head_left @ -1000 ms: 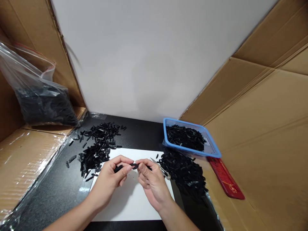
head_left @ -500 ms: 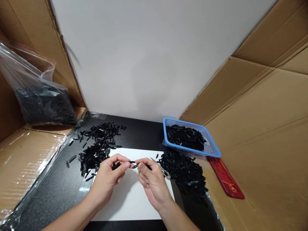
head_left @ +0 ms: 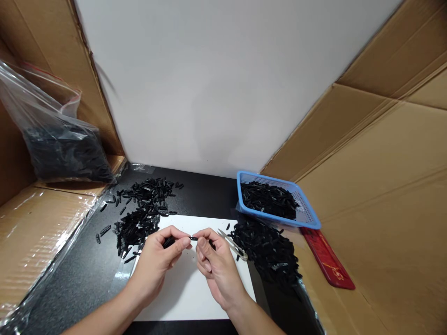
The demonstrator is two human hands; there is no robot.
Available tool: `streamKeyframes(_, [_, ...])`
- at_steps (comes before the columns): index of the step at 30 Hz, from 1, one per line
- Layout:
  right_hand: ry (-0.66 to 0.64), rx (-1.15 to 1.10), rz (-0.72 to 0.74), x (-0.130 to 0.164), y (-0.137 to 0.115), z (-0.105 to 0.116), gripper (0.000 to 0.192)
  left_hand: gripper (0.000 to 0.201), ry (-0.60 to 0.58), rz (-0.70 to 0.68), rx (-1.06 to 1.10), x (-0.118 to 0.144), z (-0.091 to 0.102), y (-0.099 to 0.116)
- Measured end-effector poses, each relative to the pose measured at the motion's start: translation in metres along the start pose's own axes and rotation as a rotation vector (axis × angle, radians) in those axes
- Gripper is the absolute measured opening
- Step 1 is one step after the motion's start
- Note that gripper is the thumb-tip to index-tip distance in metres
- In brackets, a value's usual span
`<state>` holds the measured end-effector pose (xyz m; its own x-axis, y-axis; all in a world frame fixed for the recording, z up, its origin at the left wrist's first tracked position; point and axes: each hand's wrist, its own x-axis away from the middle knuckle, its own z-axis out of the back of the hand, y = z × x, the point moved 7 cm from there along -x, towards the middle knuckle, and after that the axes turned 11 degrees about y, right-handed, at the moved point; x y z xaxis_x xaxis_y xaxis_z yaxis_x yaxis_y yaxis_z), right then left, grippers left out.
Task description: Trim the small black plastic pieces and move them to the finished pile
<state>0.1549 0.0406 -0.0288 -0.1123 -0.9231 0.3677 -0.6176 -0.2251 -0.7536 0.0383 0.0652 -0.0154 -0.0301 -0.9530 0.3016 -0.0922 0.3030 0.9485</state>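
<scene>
One small, slim black piece point(head_left: 193, 238) spans the gap between my two hands, above a white sheet point(head_left: 188, 298). My left hand point(head_left: 157, 253) pinches its left end with thumb and forefinger. More black pieces point(head_left: 169, 242) are tucked in the curl of that hand. From the other side, the thumb and forefinger of my right hand point(head_left: 217, 260) close on it; dark pieces also show inside these fingers. Small silver thread snips point(head_left: 240, 253) lie just right of my right hand, points toward the upper left.
Loose black pieces are heaped at left point(head_left: 134, 228) and right point(head_left: 272, 256) of the sheet. Behind the right heap, a blue basket point(head_left: 309, 209) holds more. A red object point(head_left: 328, 260) lies at far right. A clear bag point(head_left: 66, 149) leans left. Cardboard point(head_left: 384, 177) walls the sides.
My right hand has shifted slightly left and its fingers have rolled inward. Two black pieces showed between the fingertips before; now one does. More of the snips is visible.
</scene>
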Motion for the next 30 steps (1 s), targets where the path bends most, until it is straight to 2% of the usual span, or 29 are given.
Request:
streamKeyframes(4, [0.028, 0.017, 0.034, -0.001, -0.002, 0.003, 0.034, 0.028, -0.039, 0.033, 0.009, 0.002, -0.005, 0.002])
streamKeyframes(9, [0.056, 0.007, 0.062, -0.003, -0.007, 0.005, 0.034, 0.018, -0.089, 0.250, 0.163, 0.005, -0.012, -0.007])
streamKeyframes(14, [0.082, 0.001, 0.069, -0.004, -0.009, 0.009, 0.028, 0.030, -0.101, 0.380, 0.228, 0.006, -0.013, -0.017])
streamKeyframes(23, [0.079, 0.041, 0.089, -0.003, -0.014, 0.008, 0.024, 0.028, -0.198, 0.283, 0.151, 0.008, -0.016, -0.010])
streamKeyframes(30, [0.058, 0.018, 0.086, -0.002, -0.014, 0.006, 0.022, 0.029, -0.202, 0.318, 0.233, 0.009, -0.014, -0.008])
